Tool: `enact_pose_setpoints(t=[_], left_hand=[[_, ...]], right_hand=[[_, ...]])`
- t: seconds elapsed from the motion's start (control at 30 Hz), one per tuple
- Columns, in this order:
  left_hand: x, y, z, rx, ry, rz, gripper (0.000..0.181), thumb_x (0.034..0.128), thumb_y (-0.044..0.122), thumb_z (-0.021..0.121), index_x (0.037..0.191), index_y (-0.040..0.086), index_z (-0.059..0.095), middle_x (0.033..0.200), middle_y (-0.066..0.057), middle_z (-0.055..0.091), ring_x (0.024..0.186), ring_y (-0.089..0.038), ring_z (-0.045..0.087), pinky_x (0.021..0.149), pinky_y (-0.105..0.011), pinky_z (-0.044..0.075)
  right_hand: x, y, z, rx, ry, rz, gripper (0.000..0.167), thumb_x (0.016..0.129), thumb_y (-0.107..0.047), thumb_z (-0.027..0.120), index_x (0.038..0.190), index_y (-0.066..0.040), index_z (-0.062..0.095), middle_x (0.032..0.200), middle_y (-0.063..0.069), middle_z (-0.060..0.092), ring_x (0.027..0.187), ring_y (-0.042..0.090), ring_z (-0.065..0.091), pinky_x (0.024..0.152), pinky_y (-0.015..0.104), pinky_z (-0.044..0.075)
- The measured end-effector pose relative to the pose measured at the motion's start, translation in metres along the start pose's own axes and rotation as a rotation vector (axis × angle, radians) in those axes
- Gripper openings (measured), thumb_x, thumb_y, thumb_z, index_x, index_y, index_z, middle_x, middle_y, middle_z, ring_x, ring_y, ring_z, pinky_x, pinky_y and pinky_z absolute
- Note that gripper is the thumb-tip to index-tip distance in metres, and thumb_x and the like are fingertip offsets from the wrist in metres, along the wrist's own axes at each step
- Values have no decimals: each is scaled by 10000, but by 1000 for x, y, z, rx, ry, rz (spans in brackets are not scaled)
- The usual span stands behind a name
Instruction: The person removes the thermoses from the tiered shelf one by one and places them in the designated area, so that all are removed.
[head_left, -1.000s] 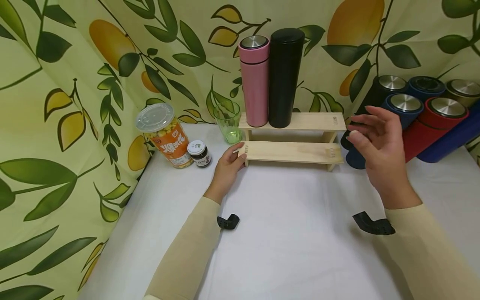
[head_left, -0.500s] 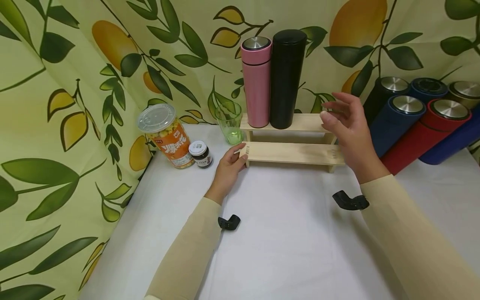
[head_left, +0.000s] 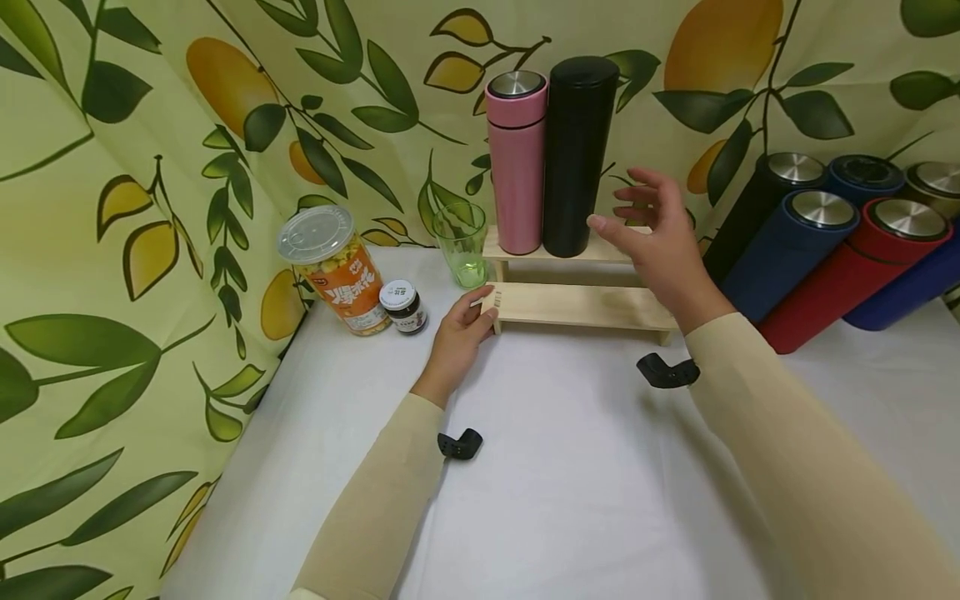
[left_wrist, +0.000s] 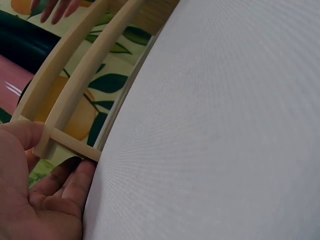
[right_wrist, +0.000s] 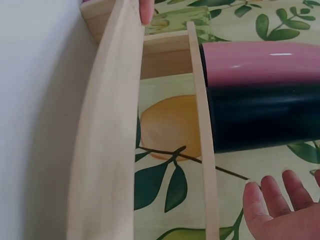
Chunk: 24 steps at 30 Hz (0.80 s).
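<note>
A two-step wooden rack (head_left: pixel 585 306) stands at the back of the table. Its upper step holds a pink bottle (head_left: pixel 516 162) and a black bottle (head_left: pixel 580 157) upright, side by side. At the rack's left end, my left hand (head_left: pixel 459 337) grips the lower step, thumb on top, also seen in the left wrist view (left_wrist: pixel 50 185). My right hand (head_left: pixel 655 242) hovers just right of the black bottle, in front of the upper step, fingers spread and loosely bent, holding nothing. In the right wrist view, a gap separates its fingers (right_wrist: pixel 282 200) from the black bottle (right_wrist: pixel 265 120).
Left of the rack stand a green glass (head_left: pixel 462 246), a small dark jar (head_left: pixel 403 307) and a tub with an orange label (head_left: pixel 343 279). Several bottles, among them a red one (head_left: pixel 847 275) and a blue one (head_left: pixel 787 258), are grouped at the right. Patterned cloth hangs behind.
My right hand has moved left from beside the grouped bottles to near the black bottle. My left hand keeps its hold on the rack.
</note>
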<state>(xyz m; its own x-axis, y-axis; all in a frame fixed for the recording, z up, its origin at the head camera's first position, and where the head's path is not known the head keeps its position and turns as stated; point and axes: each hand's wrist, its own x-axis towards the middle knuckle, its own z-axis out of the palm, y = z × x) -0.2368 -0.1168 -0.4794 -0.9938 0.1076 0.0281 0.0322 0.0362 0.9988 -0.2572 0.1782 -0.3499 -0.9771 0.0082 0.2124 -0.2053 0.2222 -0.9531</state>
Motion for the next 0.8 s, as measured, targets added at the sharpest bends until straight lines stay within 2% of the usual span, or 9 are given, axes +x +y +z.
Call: enact_pose_setpoints(t=[0.43, 0.8], left_hand=[[1, -4, 0, 13, -4, 9, 440, 1120, 150, 662, 1557, 189, 617, 1447, -178, 651, 1292, -255, 659, 1018, -382, 589], [2, -2, -1, 1, -7, 14, 447, 1116, 131, 665, 1558, 170, 614, 1430, -178, 663, 1286, -264, 661, 1021, -396, 588]], right_hand=[[29, -15, 24, -49, 8, 54, 929, 958, -370, 877, 1684, -300, 301, 1626, 34, 411, 1456, 219, 446, 1162, 443, 476], [39, -18, 38, -82, 14, 51, 925, 960, -344, 880, 1684, -278, 308, 1615, 41, 418, 1438, 227, 445, 1169, 435, 452]])
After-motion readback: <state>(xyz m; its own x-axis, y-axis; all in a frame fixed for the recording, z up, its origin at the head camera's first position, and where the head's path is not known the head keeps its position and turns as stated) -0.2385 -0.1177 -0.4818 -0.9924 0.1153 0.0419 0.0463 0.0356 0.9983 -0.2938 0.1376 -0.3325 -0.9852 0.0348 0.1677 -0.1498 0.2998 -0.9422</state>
